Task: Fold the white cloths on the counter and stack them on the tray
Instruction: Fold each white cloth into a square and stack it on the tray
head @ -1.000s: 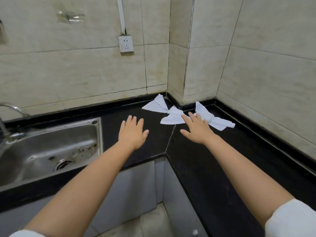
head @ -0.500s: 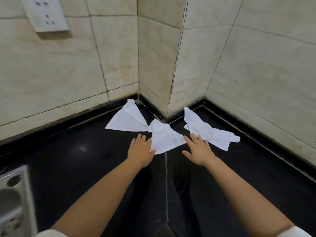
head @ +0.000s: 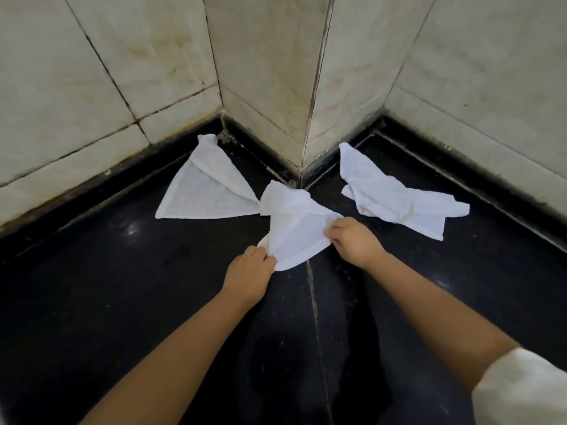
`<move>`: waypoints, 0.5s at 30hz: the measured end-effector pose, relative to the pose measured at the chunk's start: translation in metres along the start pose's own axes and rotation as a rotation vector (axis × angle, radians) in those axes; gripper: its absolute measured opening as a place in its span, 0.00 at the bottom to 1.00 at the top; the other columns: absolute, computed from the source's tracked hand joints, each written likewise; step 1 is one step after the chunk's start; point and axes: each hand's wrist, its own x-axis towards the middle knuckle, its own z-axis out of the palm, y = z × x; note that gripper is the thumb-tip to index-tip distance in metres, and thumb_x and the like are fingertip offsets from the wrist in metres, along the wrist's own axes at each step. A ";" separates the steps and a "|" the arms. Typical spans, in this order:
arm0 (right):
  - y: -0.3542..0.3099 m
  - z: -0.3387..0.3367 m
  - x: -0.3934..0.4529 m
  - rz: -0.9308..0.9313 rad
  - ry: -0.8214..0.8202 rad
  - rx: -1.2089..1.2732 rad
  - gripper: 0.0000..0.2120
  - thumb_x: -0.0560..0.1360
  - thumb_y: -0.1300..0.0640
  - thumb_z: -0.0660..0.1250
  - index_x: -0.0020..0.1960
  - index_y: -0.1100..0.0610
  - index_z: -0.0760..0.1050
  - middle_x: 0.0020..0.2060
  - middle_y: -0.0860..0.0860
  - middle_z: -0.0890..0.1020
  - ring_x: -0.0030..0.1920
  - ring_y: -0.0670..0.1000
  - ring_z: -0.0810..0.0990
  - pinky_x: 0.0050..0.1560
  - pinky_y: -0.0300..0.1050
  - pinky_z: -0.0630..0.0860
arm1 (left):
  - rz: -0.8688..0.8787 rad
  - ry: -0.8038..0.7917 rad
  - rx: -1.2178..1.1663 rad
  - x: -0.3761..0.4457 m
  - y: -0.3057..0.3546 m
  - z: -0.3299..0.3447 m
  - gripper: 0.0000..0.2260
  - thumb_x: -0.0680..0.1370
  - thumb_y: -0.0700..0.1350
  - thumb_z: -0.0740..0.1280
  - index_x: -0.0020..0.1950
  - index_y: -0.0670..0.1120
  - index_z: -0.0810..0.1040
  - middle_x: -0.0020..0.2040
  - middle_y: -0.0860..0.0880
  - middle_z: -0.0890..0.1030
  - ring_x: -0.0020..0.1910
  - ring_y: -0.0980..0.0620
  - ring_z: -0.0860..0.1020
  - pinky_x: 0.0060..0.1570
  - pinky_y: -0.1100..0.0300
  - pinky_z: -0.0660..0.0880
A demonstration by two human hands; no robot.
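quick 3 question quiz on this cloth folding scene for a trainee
1. How many white cloths lie on the counter?
2. True or false: the left hand rests flat on the counter, holding nothing.
3. Which cloth do both hands pinch: (a) the left cloth, (b) the middle cloth, (c) the right cloth?

Key
1. Three.
2. False: it pinches the middle cloth's near edge.
3. (b); the right hand pinches its right edge.

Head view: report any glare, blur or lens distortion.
Head view: wide-angle bending bows the tile lines outward; faint glare specks on the black counter; middle cloth, pinched by left hand and right hand, stays sharp.
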 end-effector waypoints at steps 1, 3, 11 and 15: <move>0.000 0.000 0.003 -0.016 0.018 -0.008 0.09 0.71 0.66 0.65 0.49 0.65 0.80 0.49 0.61 0.80 0.48 0.63 0.77 0.46 0.52 0.77 | -0.007 0.011 -0.015 0.002 -0.001 0.002 0.15 0.50 0.43 0.82 0.26 0.47 0.77 0.27 0.51 0.76 0.25 0.53 0.74 0.18 0.68 0.63; 0.000 -0.001 0.005 -0.029 -0.010 0.007 0.08 0.61 0.67 0.75 0.40 0.63 0.81 0.38 0.59 0.82 0.37 0.60 0.80 0.30 0.46 0.78 | 0.024 0.038 -0.051 0.002 -0.003 0.003 0.13 0.55 0.42 0.80 0.26 0.47 0.75 0.26 0.52 0.75 0.23 0.54 0.74 0.19 0.67 0.64; -0.004 -0.035 -0.026 0.068 0.239 0.124 0.03 0.73 0.67 0.62 0.45 0.67 0.74 0.37 0.63 0.78 0.39 0.62 0.75 0.39 0.52 0.70 | -0.004 0.270 -0.407 0.008 -0.001 -0.054 0.18 0.75 0.45 0.51 0.47 0.35 0.77 0.40 0.37 0.79 0.38 0.40 0.76 0.35 0.51 0.74; 0.019 -0.071 -0.078 0.014 0.271 0.064 0.02 0.67 0.66 0.65 0.38 0.64 0.77 0.32 0.58 0.81 0.33 0.60 0.78 0.37 0.50 0.74 | 0.232 0.279 -0.242 0.019 0.025 -0.086 0.13 0.72 0.43 0.53 0.49 0.40 0.73 0.38 0.40 0.77 0.37 0.43 0.75 0.33 0.53 0.76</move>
